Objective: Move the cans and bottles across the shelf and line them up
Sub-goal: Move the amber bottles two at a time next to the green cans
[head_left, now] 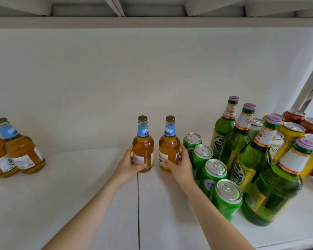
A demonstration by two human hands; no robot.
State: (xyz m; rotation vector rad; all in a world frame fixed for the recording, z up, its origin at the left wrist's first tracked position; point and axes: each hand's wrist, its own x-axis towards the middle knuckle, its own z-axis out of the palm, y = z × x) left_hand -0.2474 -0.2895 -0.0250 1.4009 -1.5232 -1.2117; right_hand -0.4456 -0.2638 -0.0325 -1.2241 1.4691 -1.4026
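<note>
Left hand [128, 165]: fingers curled round the lower body of the left bottle [143, 147]. Right hand [179, 165]: fingers curled round the right bottle [169, 147]. Both bottles (amber, blue neck labels) are upright at the middle of the shelf [79, 195], near each other but apart. Green cans [213, 170] stand just beside the right hand, with green bottles [242, 141] behind them. Amber bottles [22, 150] stand far left.
</note>
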